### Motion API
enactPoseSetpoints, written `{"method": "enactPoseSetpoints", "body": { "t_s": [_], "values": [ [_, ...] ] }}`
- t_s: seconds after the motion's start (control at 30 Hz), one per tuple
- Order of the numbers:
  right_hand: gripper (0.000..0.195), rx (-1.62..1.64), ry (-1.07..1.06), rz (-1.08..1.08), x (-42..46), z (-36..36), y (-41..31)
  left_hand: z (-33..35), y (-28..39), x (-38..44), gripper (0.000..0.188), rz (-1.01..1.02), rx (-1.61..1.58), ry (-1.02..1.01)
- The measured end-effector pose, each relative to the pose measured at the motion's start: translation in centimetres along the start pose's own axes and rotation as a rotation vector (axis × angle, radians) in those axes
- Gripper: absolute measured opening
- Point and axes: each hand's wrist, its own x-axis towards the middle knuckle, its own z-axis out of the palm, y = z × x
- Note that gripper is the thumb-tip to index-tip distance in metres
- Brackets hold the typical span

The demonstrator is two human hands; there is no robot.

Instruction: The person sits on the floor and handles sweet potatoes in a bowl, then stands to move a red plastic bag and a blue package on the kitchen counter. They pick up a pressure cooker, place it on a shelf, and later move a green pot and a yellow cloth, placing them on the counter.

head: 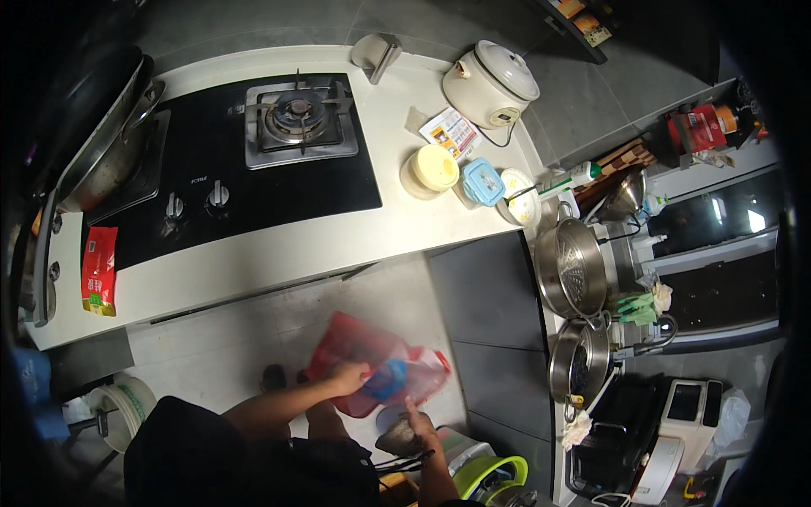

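A red translucent plastic bag (355, 345), blurred, hangs above the floor in front of me. Something blue (388, 379) shows through or on its side. My left hand (348, 378) grips the bag near its left part. My right hand (419, 423) is at the bag's lower edge, fingertips touching it. Beside the right palm is a grey-brown object (400, 437); what it is, and whether the hand holds it, I cannot tell. A pale round thing (386, 417) is partly hidden just above it.
Ahead runs a white countertop (253, 253) with a gas hob (304, 117), a red packet (99, 269), a white electric cooker (491, 85) and lidded containers (431, 170). Steel pots (570, 269) line the right counter. A green basin (516, 472) sits low right; a bucket (123, 412) stands left.
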Motion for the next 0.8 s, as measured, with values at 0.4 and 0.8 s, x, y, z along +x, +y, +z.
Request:
{"method": "enactPoseSetpoints", "body": {
  "t_s": [0.4, 0.8],
  "values": [
    [0.015, -0.752, 0.372, -0.742, 6.6, -8.9, 3.8, -19.4, 19.3, 15.7, 0.022, 0.201, -0.255, -0.228],
    [0.013, -0.233, 0.54, -0.288, 4.5, -5.2, 10.8, -35.9, 15.0, 46.6, 0.04, -0.233, 0.399, 0.366]
  ]
}}
